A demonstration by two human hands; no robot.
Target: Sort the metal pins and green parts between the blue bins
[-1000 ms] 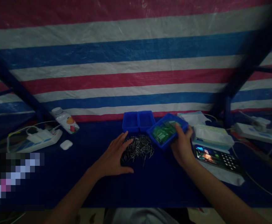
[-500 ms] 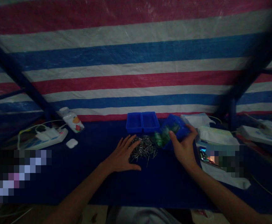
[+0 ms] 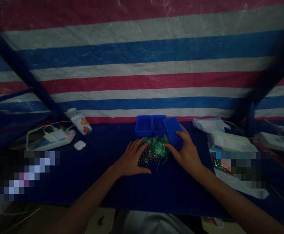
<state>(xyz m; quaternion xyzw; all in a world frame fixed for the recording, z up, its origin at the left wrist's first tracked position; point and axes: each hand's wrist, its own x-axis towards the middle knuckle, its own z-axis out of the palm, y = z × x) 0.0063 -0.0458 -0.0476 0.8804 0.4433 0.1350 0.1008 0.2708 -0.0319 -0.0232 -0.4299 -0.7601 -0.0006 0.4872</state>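
Observation:
My right hand point(image 3: 187, 152) grips a small blue bin point(image 3: 173, 134), tipped over so its bottom faces up. Green parts point(image 3: 157, 147) lie spilled on top of a pile of small metal pins point(image 3: 148, 156) on the dark blue table point(image 3: 103, 182). Flat on the table, my left hand point(image 3: 132, 159) rests with fingers spread, touching the pins' left edge. Two more blue bins point(image 3: 151, 125) stand side by side just behind the pile.
At the left sit a power strip with plugs point(image 3: 55, 138), a white earbud case point(image 3: 80, 145) and a small bottle point(image 3: 80, 121). White packets and cloth point(image 3: 226, 139) lie at the right, with another power strip point(image 3: 275, 141). A striped tarp point(image 3: 142, 65) hangs behind.
My right hand has swung the bin left and turned it over, and the green parts have dropped onto the pins. My left hand stayed against the pile.

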